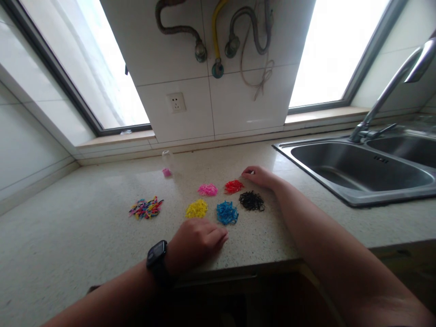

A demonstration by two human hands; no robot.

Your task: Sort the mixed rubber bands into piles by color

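Nearest the camera, two bare forearms (327, 245) are extending over the front edge of a pale, speckled tabletop (102, 218), which is running back to a white tiled wall (190, 120). Toward the right, a stainless-steel double-bowl sink (350, 198) is sitting in the surface, a curved chrome faucet (421, 61) standing behind it. The left hand (199, 238) is resting at the front with its fingers lying curled and together; whether they are hiding anything, one cannot tell. The right hand (259, 176) is lying farther back, its fingers bending and meeting at the tips; whether they are pinching something small is impossible to tell. A black smartwatch (157, 254) is circling the left wrist. Small elastic bands are lying in six heaps: a mixed-colour heap (146, 208) is spreading at the left, well apart from the rest; a black heap (252, 200) is lying just in front of the right hand; a blue heap (227, 212) and a yellow heap (196, 209) are sitting just beyond the left hand; a pink heap (207, 190) is lying behind the yellow; a red heap (233, 186) is lying just beside the right fingertips. Behind them, a clear container (166, 157) is standing with something pink (166, 172) showing at its base.
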